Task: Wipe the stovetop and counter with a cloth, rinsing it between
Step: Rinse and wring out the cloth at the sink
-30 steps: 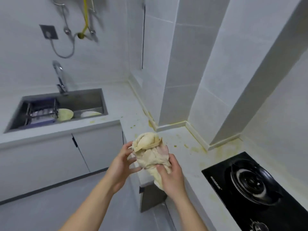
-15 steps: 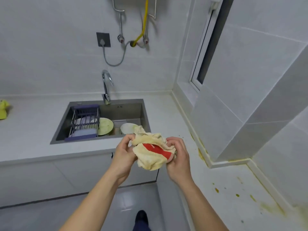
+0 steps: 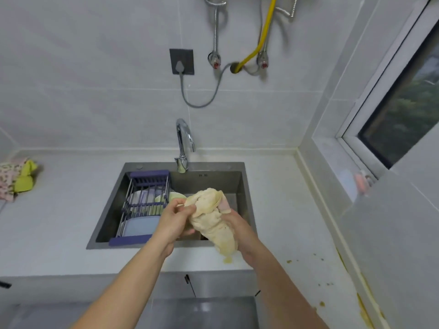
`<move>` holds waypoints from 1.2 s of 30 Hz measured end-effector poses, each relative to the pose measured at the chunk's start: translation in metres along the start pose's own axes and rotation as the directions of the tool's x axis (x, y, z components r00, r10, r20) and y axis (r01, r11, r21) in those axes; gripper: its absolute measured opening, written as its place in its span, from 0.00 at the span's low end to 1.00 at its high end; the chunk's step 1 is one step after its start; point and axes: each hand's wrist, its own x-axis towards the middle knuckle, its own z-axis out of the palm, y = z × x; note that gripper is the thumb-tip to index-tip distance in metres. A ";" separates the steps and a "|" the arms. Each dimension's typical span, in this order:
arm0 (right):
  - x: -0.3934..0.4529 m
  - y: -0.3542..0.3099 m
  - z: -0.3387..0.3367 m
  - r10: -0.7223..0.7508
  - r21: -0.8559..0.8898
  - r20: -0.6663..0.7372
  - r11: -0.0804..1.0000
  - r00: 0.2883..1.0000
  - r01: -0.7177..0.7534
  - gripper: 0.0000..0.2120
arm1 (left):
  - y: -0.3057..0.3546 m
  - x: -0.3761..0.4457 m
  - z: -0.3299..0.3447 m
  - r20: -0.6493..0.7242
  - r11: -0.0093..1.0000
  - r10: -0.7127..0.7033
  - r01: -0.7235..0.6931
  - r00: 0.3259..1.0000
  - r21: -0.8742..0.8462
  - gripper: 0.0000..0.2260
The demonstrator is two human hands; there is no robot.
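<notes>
Both hands, left hand (image 3: pixel 174 220), right hand (image 3: pixel 240 230), gripping bunched cloth (image 3: pixel 212 218) over steel sink (image 3: pixel 247 210), stained white counter (image 3: pixel 297 233), grey tiled walls

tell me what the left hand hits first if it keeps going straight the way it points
The left hand points up and right in the picture; the bunched cloth it grips is already in that line. Beyond the cloth, probably the sink back wall, though depth is unclear.
</notes>
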 end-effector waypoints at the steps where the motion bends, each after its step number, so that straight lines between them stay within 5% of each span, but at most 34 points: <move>1: 0.023 -0.001 0.004 0.038 0.074 0.067 0.996 0.997 -0.042 0.18 | 0.003 0.018 -0.003 -0.001 0.999 0.022 -0.022 1.000 0.029 0.06; 5: 0.097 -0.002 0.026 0.124 0.157 -0.065 0.981 0.990 -0.112 0.35 | 0.011 0.070 -0.010 0.109 0.982 0.089 -0.106 0.990 0.159 0.03; 13: 0.197 -0.008 0.048 -0.001 0.020 -0.353 1.000 0.936 0.008 0.13 | 0.028 0.214 -0.060 0.253 0.996 -0.042 0.021 0.967 0.083 0.16; 16: 0.216 -0.008 0.045 -0.052 -0.091 -0.407 0.996 0.912 0.016 0.11 | 0.033 0.265 -0.061 0.236 0.950 0.046 -0.116 0.971 0.291 0.10; 18: 0.227 -0.010 0.039 -0.048 -0.074 -0.441 0.997 0.896 0.017 0.10 | 0.028 0.301 -0.055 0.228 0.767 0.168 -0.272 0.959 0.582 0.16; 20: 0.232 -0.015 0.035 -0.049 -0.059 -0.455 0.998 0.889 0.025 0.10 | 0.025 0.325 -0.051 0.287 0.363 0.275 -0.376 0.917 0.853 0.28; 22: 0.243 -0.013 0.027 -0.061 -0.084 -0.445 0.996 0.893 0.027 0.11 | 0.020 0.347 -0.048 0.370 0.042 0.265 -0.394 0.890 0.918 0.36; 24: 0.252 -0.011 0.019 -0.058 -0.120 -0.438 0.993 0.897 0.006 0.12 | 0.015 0.358 -0.048 0.388 -0.056 0.214 -0.386 0.896 0.921 0.38; 28: 0.264 -0.008 0.008 -0.044 -0.156 -0.403 0.988 0.914 -0.021 0.11 | -0.002 0.349 -0.051 0.389 -0.077 0.191 -0.382 0.901 0.921 0.33; 32: 0.274 -0.011 0.011 0.016 -0.118 -0.377 0.991 0.926 -0.065 0.13 | -0.011 0.336 -0.053 0.353 0.038 0.179 -0.366 0.918 0.930 0.36; 34: 0.276 -0.013 0.012 0.028 -0.107 -0.369 0.992 0.929 -0.072 0.10 | -0.010 0.325 -0.045 0.275 0.260 0.365 -0.381 0.889 0.887 0.30; 36: 0.275 -0.020 0.015 0.018 -0.086 -0.345 0.995 0.938 -0.050 0.12 | -0.008 0.300 -0.031 0.123 0.619 0.453 -0.411 0.883 0.670 0.18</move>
